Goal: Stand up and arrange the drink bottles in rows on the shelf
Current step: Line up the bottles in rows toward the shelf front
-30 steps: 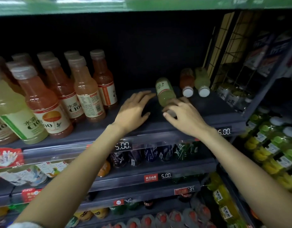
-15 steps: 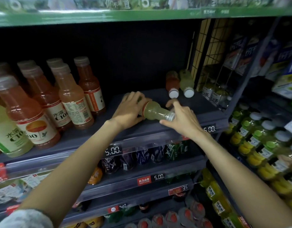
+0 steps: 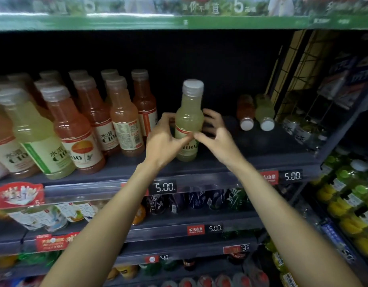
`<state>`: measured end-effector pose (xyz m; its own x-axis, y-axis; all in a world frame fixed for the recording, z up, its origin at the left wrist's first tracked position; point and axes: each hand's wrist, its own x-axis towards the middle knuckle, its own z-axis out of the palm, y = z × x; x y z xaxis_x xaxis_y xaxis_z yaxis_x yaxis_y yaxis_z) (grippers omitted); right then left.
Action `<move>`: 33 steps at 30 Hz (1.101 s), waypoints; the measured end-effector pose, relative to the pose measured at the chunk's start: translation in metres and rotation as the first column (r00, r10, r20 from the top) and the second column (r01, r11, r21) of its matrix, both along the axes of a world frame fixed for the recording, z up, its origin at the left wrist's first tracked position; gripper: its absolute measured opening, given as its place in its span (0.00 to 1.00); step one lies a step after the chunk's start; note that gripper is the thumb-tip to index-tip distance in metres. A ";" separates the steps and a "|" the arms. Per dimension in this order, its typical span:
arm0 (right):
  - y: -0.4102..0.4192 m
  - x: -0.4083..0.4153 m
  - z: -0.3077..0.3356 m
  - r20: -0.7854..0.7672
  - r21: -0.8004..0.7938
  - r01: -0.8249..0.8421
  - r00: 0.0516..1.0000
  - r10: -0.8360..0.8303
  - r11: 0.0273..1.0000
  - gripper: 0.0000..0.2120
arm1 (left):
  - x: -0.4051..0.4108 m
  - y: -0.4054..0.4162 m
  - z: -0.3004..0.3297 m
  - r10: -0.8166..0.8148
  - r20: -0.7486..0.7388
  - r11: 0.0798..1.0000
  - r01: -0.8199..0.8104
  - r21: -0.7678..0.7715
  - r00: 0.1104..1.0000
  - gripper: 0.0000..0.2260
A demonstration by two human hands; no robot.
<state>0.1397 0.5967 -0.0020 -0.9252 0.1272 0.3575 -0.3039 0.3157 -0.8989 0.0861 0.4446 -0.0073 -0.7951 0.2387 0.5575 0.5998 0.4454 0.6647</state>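
A pale yellow-green drink bottle (image 3: pixel 189 119) with a white cap stands upright on the dark shelf (image 3: pixel 261 148), just right of the standing rows. My left hand (image 3: pixel 163 141) grips its lower left side, and my right hand (image 3: pixel 219 139) holds its right side with the thumb on the label and the fingers curled behind. Several orange bottles (image 3: pixel 127 125) and a yellow-green one (image 3: pixel 40 139) stand in rows at the left. At the back right lie an orange bottle (image 3: pixel 245 112) and a yellow-green bottle (image 3: pixel 264 112), caps toward me.
A wire grid panel (image 3: pixel 293 83) closes the shelf's right end. Price strips reading 5.00 (image 3: pixel 164 187) run along the front edge. Lower shelves hold dark bottles (image 3: pixel 195 200), and green-capped bottles (image 3: pixel 348 195) fill the rack at the right.
The yellow-green bottle lay on its side a second ago. Both hands lifted it, turned it cap-up, and now it stands on the shelf beside the orange rows.
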 end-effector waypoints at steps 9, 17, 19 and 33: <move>-0.030 -0.023 -0.024 -0.008 0.050 -0.068 0.998 0.069 0.996 0.40 | -0.002 -0.051 0.003 0.003 0.075 0.997 -0.008 0.071 0.997 0.18; -0.048 -0.043 -0.022 0.015 -0.017 -0.023 1.000 0.023 1.000 0.38 | -0.013 -0.089 -0.014 0.460 -0.371 0.874 -0.486 0.027 0.807 0.27; -0.049 -0.051 -0.018 0.039 0.038 0.004 0.999 -0.006 0.999 0.39 | -0.021 -0.092 -0.020 0.458 -0.359 0.868 -0.496 -0.015 0.813 0.32; -0.065 -0.093 -0.019 0.072 0.225 0.141 0.984 -0.161 0.964 0.33 | -0.026 -0.091 -0.025 0.414 -0.369 0.870 -0.481 -0.109 0.833 0.32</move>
<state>0.0471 0.5313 -0.0214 -0.9304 0.1961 0.3097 -0.1598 0.5435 -0.8241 0.0602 0.3540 -0.0322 -0.6229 0.0280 0.7818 0.4686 0.8136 0.3442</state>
